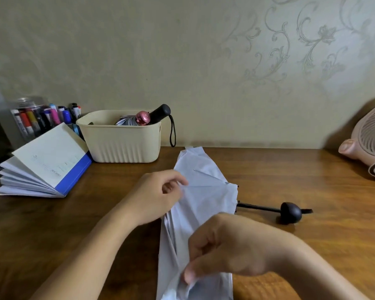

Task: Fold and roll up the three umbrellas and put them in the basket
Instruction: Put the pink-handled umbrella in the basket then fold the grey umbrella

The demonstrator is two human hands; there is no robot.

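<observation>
A pale blue-white umbrella [200,180] lies loose and flat on the wooden table, its black shaft and round black handle [290,212] pointing right. My left hand [158,198] pinches a fold of its fabric at the left edge, near the middle. My right hand [223,250] grips the fabric lower down, near the front edge. A cream ribbed basket [121,146] stands at the back left. Inside it are two rolled umbrellas, one with a pink knob [143,118] and one with a black handle [160,112] whose strap hangs over the rim.
An open book with a blue cover [46,167] lies left of the basket, with a jar of markers [41,120] behind it. A pink desk fan [370,144] stands at the far right. A patterned wall runs along the table's back edge.
</observation>
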